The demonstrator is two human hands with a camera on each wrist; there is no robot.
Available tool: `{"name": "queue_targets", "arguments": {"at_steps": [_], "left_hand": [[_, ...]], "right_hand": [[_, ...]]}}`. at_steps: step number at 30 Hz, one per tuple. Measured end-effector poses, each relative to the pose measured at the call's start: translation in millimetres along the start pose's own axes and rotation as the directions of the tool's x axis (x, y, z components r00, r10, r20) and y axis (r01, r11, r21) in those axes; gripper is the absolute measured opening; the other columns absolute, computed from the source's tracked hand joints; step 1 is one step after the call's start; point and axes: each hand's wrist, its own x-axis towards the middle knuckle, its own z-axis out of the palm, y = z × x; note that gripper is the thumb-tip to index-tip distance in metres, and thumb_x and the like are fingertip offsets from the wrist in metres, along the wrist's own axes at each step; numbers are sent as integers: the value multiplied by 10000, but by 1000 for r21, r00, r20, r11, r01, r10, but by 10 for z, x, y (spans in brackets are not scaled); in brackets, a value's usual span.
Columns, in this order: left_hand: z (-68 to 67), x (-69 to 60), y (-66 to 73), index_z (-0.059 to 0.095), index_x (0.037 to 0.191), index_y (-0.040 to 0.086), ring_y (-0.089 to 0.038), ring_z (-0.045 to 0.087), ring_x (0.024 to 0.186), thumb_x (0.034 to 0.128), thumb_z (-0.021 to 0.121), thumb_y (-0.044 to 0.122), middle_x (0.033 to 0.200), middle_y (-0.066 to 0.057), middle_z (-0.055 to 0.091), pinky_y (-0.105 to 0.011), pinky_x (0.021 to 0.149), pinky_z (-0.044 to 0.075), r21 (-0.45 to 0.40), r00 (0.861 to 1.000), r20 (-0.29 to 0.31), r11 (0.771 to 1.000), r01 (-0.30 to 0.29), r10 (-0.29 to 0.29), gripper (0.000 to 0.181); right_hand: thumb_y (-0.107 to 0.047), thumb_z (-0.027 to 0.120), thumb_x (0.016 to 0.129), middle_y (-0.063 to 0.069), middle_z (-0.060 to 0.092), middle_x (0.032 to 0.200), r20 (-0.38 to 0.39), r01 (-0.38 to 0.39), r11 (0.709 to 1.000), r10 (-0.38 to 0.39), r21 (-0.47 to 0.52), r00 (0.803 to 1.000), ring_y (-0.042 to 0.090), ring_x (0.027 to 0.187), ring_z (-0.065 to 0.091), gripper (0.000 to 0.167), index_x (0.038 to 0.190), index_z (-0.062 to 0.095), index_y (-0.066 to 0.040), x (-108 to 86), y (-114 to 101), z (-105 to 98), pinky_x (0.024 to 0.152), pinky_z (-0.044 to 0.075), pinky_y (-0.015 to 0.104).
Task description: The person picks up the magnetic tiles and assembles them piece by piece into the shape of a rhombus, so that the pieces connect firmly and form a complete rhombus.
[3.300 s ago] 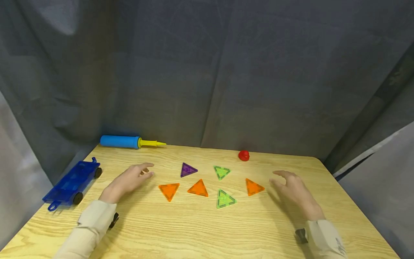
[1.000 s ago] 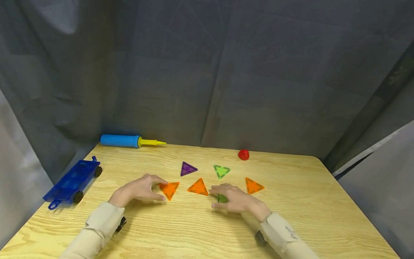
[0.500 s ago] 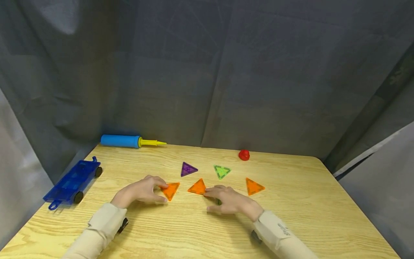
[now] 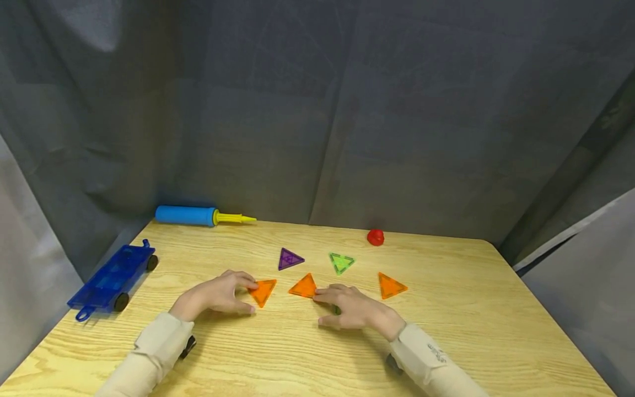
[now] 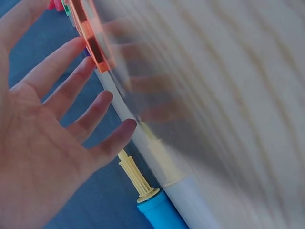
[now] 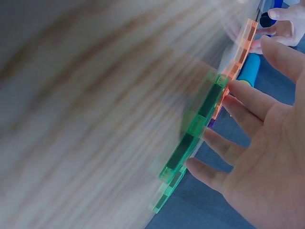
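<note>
Translucent triangular magnetic tiles lie flat on the wooden table. My left hand (image 4: pixel 220 295) has its index fingertip on the near edge of the left orange tile (image 4: pixel 264 292); its fingers are spread in the left wrist view. My right hand (image 4: pixel 349 309) is over the near green tile (image 6: pixel 193 131), mostly hidden in the head view. One right fingertip reaches the right corner of the middle orange tile (image 4: pixel 302 285). In the right wrist view the right fingers are extended beside the green tile. Whether they press on it, I cannot tell.
Behind lie a purple tile (image 4: pixel 290 259) and another green tile (image 4: pixel 341 263). A third orange tile (image 4: pixel 391 286) is to the right. A red object (image 4: pixel 375 237) and a blue-and-yellow pump (image 4: pixel 193 215) sit by the dark curtain. A blue wheeled toy base (image 4: pixel 111 278) stands at left.
Since the earliest frame both hands have come inward, the left to the left orange tile, the right over the near green one. Over the last half second they have barely moved.
</note>
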Motion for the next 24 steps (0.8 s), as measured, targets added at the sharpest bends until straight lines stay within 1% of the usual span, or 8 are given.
{"name": "queue_targets", "arguments": {"at_steps": [5,10,12,17,24], "left_hand": [[10,-15,7,630,1245,54,-389,361,1285,788,761,376,1367,-134,490,-570,1042,321,10,1000,-2,1000,-19,19,574],[21,-37,26,630,1240,39,-400,369,1278,790,762,368,1360,-155,490,-569,1040,323,2,999,0,999,-36,36,573],[25,-48,37,629,1241,36,-399,369,1278,791,762,363,1358,-154,489,-567,1043,320,0,999,2,999,-36,36,572],[36,-70,56,635,1239,53,-385,360,1287,791,764,357,1359,-126,490,-564,1047,318,-11,1000,10,1000,-22,23,556],[43,-84,62,643,1228,58,-386,359,1288,788,770,335,1352,-117,500,-572,1046,312,-15,999,11,999,-31,32,535]], "right_hand": [[-463,564,920,17,416,1476,2,6,1000,-6,-3,1000,336,1390,285,575,1396,493,-149,-28,-6,13,1092,190,618],[-439,564,926,14,418,1475,7,26,1000,-26,14,1000,347,1396,267,554,1395,494,-154,-76,-32,20,1092,173,628],[-426,569,927,16,421,1473,12,34,999,-34,27,999,346,1401,257,547,1394,495,-151,-97,-42,24,1093,163,630],[-406,585,921,25,436,1461,20,59,998,-59,24,998,344,1406,246,544,1389,499,-143,-145,-65,31,1092,163,632],[-391,597,909,11,452,1449,21,89,996,-89,17,996,332,1401,265,526,1373,521,-158,-193,-65,51,1081,170,646]]}}
